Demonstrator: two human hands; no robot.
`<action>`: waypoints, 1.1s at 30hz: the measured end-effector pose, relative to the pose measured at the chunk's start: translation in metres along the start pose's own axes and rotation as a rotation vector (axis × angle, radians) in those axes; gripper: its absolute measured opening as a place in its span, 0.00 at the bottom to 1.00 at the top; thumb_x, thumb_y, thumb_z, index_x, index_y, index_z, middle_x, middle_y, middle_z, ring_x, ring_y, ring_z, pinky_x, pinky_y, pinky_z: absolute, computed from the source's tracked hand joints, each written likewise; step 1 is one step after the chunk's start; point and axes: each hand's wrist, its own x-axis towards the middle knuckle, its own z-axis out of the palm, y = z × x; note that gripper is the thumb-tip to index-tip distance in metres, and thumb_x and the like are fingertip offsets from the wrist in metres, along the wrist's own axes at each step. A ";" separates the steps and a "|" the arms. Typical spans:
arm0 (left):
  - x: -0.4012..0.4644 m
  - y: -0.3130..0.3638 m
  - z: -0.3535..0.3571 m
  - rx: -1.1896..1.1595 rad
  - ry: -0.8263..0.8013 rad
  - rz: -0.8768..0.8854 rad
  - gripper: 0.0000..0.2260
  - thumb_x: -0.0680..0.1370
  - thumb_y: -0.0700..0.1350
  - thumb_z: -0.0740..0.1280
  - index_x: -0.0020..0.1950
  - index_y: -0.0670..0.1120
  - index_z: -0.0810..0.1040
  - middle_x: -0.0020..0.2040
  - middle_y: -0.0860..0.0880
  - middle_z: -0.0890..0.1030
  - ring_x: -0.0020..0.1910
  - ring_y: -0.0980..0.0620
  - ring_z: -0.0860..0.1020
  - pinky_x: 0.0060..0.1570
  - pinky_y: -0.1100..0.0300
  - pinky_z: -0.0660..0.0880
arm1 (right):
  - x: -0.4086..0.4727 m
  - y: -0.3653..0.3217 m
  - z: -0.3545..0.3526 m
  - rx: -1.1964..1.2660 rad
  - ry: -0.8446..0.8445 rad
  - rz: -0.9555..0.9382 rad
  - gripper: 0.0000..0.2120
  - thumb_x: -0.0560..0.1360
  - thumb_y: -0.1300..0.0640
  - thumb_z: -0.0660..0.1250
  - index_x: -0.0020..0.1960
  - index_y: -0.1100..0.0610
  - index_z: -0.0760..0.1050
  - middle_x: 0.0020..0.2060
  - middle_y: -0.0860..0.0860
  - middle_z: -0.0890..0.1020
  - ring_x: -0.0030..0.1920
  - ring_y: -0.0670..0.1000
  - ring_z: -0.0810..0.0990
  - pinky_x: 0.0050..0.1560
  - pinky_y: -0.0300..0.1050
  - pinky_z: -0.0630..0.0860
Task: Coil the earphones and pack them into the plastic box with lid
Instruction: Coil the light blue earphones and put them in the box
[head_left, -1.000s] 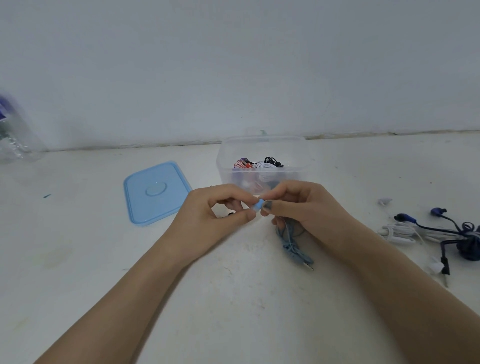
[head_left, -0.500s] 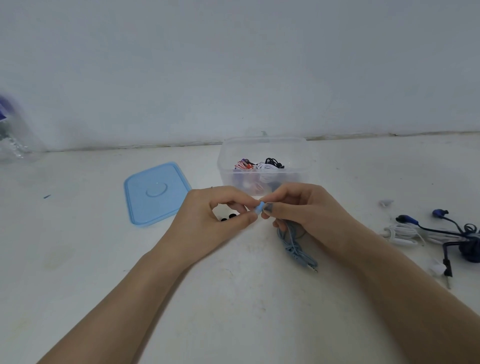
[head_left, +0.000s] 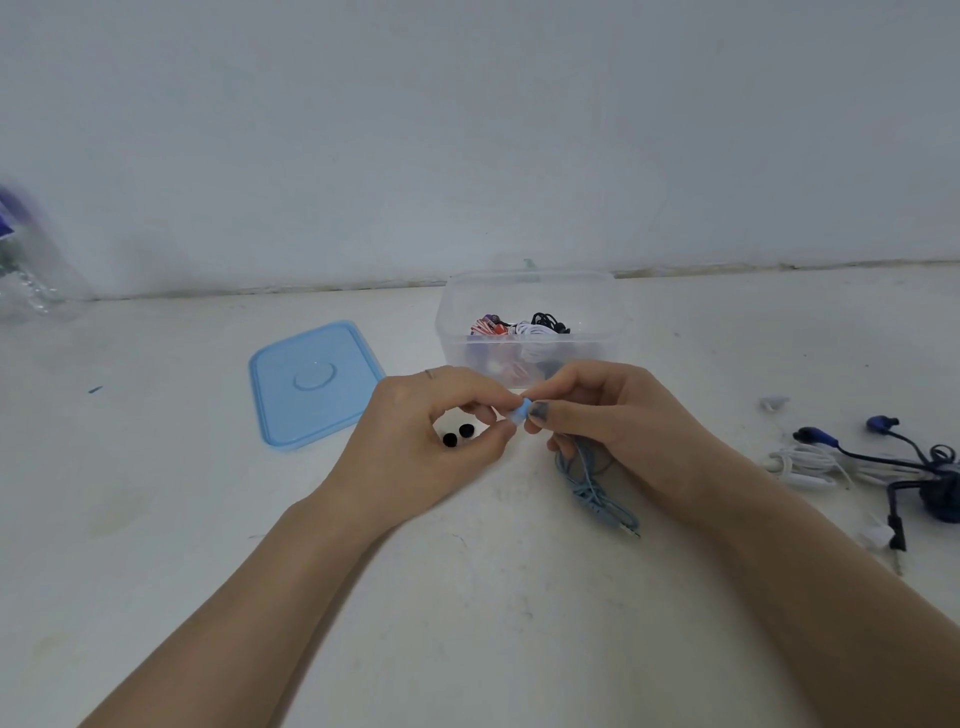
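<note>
Blue earbud (head_left: 521, 407) pinched between both hands; no writing legible.

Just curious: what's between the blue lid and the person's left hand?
In the head view, only bare table lies between the blue lid and the left hand.

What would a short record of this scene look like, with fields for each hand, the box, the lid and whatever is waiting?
left hand: pinches the blue earbud
right hand: pinches the same earbud, blue cord hanging below
box: open, coiled earphones inside
lid: flat on table, left of box
waiting: white and dark blue earphones, far right
</note>
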 end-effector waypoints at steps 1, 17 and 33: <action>0.000 -0.001 0.000 0.044 0.006 0.043 0.08 0.74 0.40 0.77 0.51 0.48 0.86 0.44 0.56 0.85 0.43 0.59 0.82 0.46 0.62 0.79 | 0.000 0.000 0.000 -0.009 -0.005 0.002 0.04 0.75 0.63 0.71 0.49 0.62 0.83 0.38 0.56 0.85 0.33 0.50 0.76 0.39 0.41 0.76; 0.001 -0.002 -0.001 -0.015 -0.003 0.077 0.04 0.75 0.40 0.74 0.49 0.45 0.87 0.44 0.53 0.86 0.43 0.54 0.84 0.46 0.59 0.80 | -0.002 -0.004 -0.001 0.015 -0.045 0.034 0.05 0.76 0.66 0.69 0.46 0.61 0.83 0.37 0.56 0.84 0.30 0.48 0.75 0.36 0.38 0.75; 0.001 -0.004 0.005 0.007 0.001 0.088 0.06 0.73 0.37 0.77 0.45 0.43 0.82 0.42 0.50 0.84 0.43 0.52 0.82 0.45 0.58 0.78 | -0.003 -0.005 0.003 0.008 -0.015 0.017 0.04 0.75 0.65 0.71 0.48 0.62 0.84 0.38 0.58 0.85 0.32 0.49 0.76 0.34 0.38 0.75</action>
